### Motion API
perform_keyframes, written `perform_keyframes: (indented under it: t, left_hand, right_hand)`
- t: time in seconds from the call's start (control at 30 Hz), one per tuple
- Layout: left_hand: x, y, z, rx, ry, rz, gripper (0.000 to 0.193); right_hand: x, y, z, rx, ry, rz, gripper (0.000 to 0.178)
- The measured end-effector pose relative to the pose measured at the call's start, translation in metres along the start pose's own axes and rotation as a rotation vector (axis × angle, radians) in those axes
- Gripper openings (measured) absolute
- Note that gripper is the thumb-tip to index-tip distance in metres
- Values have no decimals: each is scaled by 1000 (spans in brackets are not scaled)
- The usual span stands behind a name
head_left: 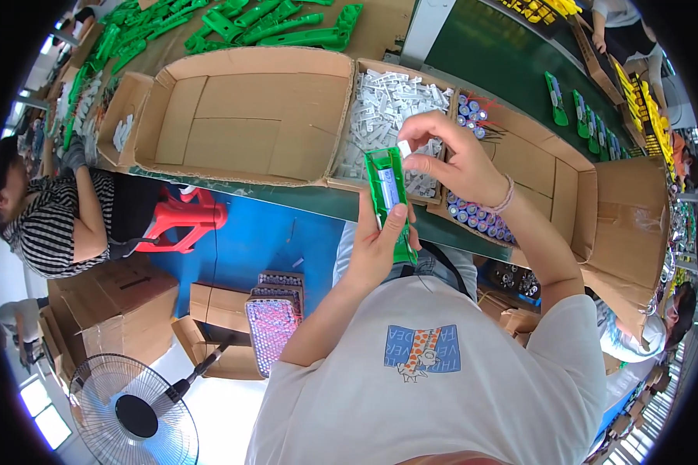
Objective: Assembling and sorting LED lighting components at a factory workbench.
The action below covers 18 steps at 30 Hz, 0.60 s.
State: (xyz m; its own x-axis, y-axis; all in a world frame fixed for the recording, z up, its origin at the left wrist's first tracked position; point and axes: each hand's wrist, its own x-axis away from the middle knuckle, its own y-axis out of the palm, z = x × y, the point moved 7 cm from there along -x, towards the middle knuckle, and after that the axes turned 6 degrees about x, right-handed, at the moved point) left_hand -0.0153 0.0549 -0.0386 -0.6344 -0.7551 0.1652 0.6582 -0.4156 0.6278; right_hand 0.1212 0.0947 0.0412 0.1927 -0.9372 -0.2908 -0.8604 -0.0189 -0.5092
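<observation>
In my left hand (377, 246) lies a green plastic housing (402, 252), its open side turned up, fingers wrapped round its lower half. Inside the housing sits a blue-and-white battery cell (388, 188). Between the thumb and fingers of my right hand (450, 155) is a small white plastic piece (404, 148), at the housing's upper end; whether the two touch I cannot tell. Just beyond both hands, a cardboard box (354, 101) holds many similar white plastic pieces (395, 97).
Left of it stands a large cardboard tray (248, 155). At right, another cardboard box (554, 174) holds battery cells (477, 219) with wires. Green housings (287, 27) lie at the back. A co-worker (54, 209) sits at left by a red stool (182, 221); a fan (136, 415) stands lower left.
</observation>
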Motion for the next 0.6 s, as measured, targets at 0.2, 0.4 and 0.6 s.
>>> perform_keyframes:
  t: [0.2,0.4,0.6]
  left_hand:
    - [2,-3,2,-82,5,48,32]
    - [2,-2,-2,-219,-8,33,38]
    - [-4,4,0,-222,-21,-73,40]
  right_hand:
    - [6,2,-5,-35,180,34,22]
    - [12,2,-3,60,294,8,14]
    - [16,-13,-1,-22,275,227,19]
